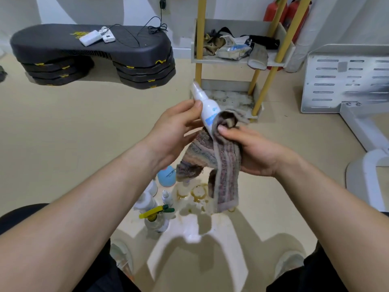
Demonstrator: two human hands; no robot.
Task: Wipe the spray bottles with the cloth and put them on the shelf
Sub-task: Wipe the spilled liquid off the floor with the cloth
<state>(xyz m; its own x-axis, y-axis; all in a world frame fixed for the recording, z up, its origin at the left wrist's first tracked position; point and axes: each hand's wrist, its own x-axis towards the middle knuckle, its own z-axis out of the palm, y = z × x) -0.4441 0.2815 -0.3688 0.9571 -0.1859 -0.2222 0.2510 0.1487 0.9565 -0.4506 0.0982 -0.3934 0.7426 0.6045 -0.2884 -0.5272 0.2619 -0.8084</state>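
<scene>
left hand (pixel 174 131): grips the spray bottle (pixel 207 106) at its upper body. Thumb on the front just below the neck, fingers curled behind.
right hand (pixel 252 152): clamps the cloth (pixel 223 161) round the bottle's lower end, thumb pressing on top of the fold. Fingers sit under the cloth, mostly hidden.
spray bottle: white w/ blue label, tilted, cap pointing up-left. Held in the air btwn both hands, in front of the shelf (pixel 231 60) and apart from it.
cloth: striped grey-brown towel. Top bunched round the bottle base, rest hangs below the hands in two flaps.
shelf: yellow posts + grey trays, straight ahead past the hands. Upper tray holds rags and a crumpled packet (pixel 231 48). Lower tray looks stained, can't tell more.
floor bottles: cluster under the hands, near the person's feet. Trigger sprayer (pixel 156 213) w/ yellow-green head, blue round bottle (pixel 166 175), small clear bottle (pixel 167 197), white bottle (pixel 145 202) partly behind the L forearm. Upright as far as visible.
floor: yellowish ring stains (pixel 199 192) just beside the cluster.
bkgd: black step platform (pixel 88 47) far left w/ white power bank (pixel 90 37) + cables on top. Red extinguishers (pixel 273 9) behind the shelf. White slotted panel (pixel 345 79) at right.
</scene>
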